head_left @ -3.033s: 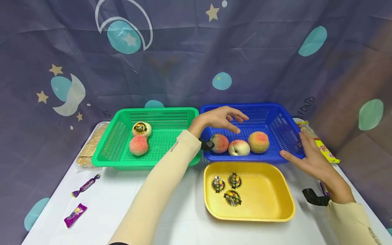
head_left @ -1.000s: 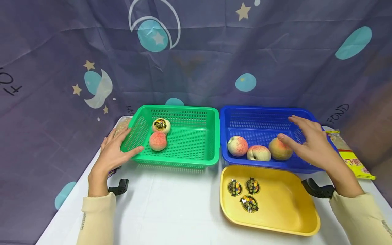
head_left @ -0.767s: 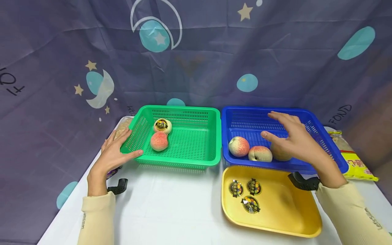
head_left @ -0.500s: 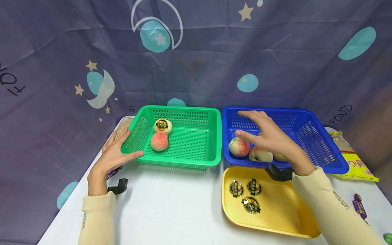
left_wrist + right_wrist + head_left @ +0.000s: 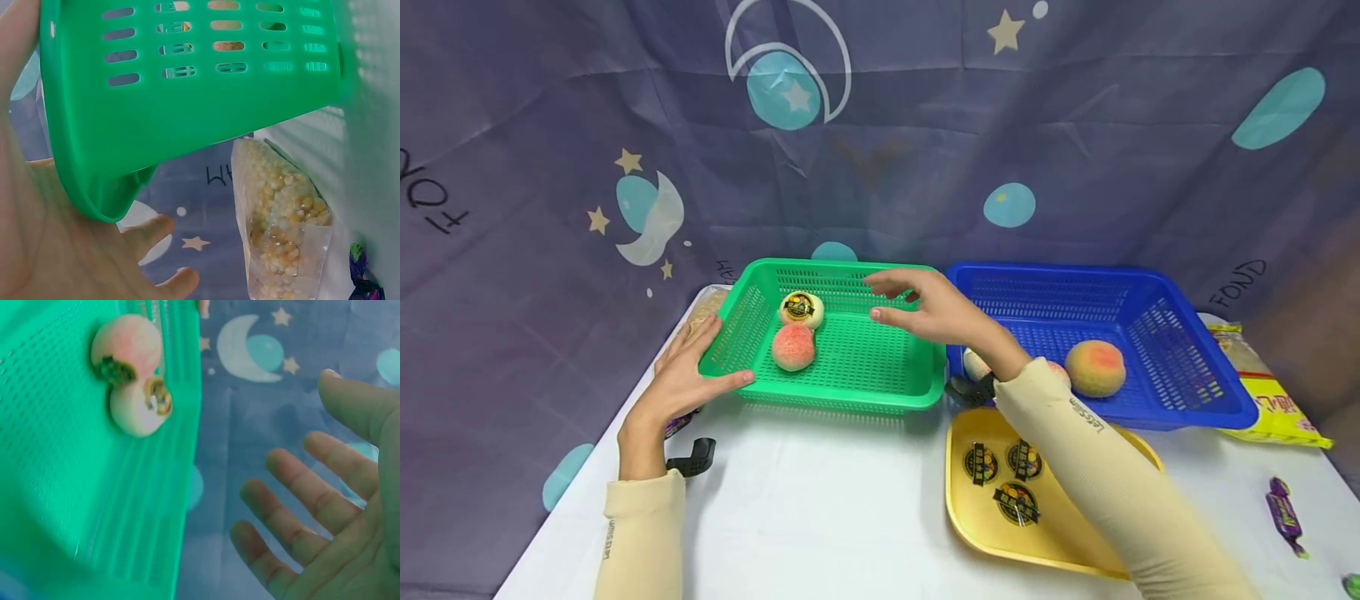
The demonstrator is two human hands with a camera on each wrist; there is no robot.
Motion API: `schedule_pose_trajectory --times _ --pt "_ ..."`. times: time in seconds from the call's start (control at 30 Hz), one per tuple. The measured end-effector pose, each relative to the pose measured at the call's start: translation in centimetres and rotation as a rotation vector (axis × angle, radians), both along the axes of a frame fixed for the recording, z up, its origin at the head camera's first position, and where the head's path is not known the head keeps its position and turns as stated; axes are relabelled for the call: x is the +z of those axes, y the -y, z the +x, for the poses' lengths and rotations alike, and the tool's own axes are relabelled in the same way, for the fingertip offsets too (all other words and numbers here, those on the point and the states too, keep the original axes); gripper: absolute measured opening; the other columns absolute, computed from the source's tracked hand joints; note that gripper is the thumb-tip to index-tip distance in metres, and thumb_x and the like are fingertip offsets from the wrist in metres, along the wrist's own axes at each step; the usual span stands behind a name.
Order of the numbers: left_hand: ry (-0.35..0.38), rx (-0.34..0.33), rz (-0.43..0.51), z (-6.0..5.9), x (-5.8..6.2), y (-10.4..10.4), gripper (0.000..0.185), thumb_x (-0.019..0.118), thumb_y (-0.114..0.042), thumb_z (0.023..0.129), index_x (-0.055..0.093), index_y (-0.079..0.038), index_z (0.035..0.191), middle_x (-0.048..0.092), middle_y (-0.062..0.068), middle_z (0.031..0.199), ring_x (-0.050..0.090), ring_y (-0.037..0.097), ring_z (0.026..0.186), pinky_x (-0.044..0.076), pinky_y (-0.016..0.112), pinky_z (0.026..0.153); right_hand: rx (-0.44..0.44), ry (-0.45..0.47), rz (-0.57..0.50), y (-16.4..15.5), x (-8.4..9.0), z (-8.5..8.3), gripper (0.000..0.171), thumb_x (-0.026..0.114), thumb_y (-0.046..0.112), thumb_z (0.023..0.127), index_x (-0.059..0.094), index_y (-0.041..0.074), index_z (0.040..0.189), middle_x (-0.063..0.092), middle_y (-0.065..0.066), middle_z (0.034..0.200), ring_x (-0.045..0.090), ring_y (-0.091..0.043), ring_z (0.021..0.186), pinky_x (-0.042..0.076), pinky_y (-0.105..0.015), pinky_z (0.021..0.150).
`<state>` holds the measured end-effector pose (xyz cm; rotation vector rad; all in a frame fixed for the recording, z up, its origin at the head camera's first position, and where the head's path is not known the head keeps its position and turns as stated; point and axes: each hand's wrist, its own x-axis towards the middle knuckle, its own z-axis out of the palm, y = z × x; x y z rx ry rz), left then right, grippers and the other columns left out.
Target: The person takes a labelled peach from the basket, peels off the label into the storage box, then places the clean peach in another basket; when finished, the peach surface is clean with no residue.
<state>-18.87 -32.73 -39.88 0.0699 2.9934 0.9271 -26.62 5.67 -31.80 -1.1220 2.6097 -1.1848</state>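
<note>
My left hand [image 5: 681, 375] is spread at the front left corner of the green basket [image 5: 850, 396], thumb along the front and fingers by the left side. Over the right part of that basket hovers my right hand [image 5: 925, 310], palm turned left, fingers relaxed and holding nothing. Two peaches lie touching inside: a pale peach [image 5: 814, 307] with a round black-and-gold sticker, and a pinkish-red peach [image 5: 793, 347] in front. In the right wrist view, the pink peach [image 5: 128, 340] also shows a dark, gold-edged patch. The blue basket [image 5: 1195, 408] holds an orange peach [image 5: 1095, 368] and two others, partly hidden by my right wrist.
A yellow tray [image 5: 1000, 533] with three round stickers sits before the blue basket, partly under my right forearm. A bag of corn kernels [image 5: 281, 219] lies left of the green basket. A yellow packet [image 5: 1277, 412] and a purple-wrapped candy [image 5: 1285, 512] lie at right.
My right hand has swept left from the blue basket's right side, across its peaches, to above the green basket. Earlier my left hand moved from the blue basket to the green one's left corner.
</note>
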Motion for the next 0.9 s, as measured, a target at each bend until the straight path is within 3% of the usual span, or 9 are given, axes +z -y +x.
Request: schedule_pose_trajectory --times 0.27,0.53,0.7,0.9 --pt "0.017 0.002 0.000 0.1 -0.1 0.0 0.111 0.074 -0.063 0.082 0.012 -0.022 0.165 0.009 0.003 0.174 -0.002 0.041 0.159 0.003 0.081 0.113 0.099 0.030 0.046 4.9 -1.5 -2.1 0.044 0.072 0.026 0.096 0.063 0.019 0.139 0.066 0.000 0.137 0.063 -0.021 0.120 0.051 -0.047 0.103" --pt "0.031 -0.001 0.008 0.2 0.0 0.0 0.111 0.073 -0.063 0.083 0.010 -0.024 0.165 0.006 0.001 0.174 -0.002 0.043 0.159 0.004 0.081 0.113 0.145 0.132 0.086 7.0 -3.3 -4.5 0.044 0.071 0.019 0.097 0.062 0.013 0.140 0.063 -0.009 0.142 0.059 -0.035 0.130 0.048 -0.048 0.109" --pt "0.034 -0.004 0.000 0.3 0.1 0.0 0.110 0.073 -0.063 0.084 0.010 -0.023 0.165 0.006 0.001 0.174 -0.002 0.044 0.158 0.005 0.081 0.112 0.166 0.178 0.115 8.3 -4.2 -5.1 0.048 0.072 0.019 0.096 0.061 0.009 0.142 0.059 -0.008 0.147 0.057 -0.035 0.133 0.049 -0.040 0.109" --pt "0.035 -0.007 -0.005 0.2 0.2 -0.1 0.110 0.072 -0.063 0.084 0.010 -0.024 0.165 0.006 0.001 0.174 -0.001 0.044 0.158 0.005 0.082 0.112 0.186 0.191 0.160 10.2 -5.2 -5.1 0.051 0.074 0.018 0.094 0.060 0.012 0.143 0.058 -0.005 0.149 0.055 -0.036 0.133 0.047 -0.046 0.110"
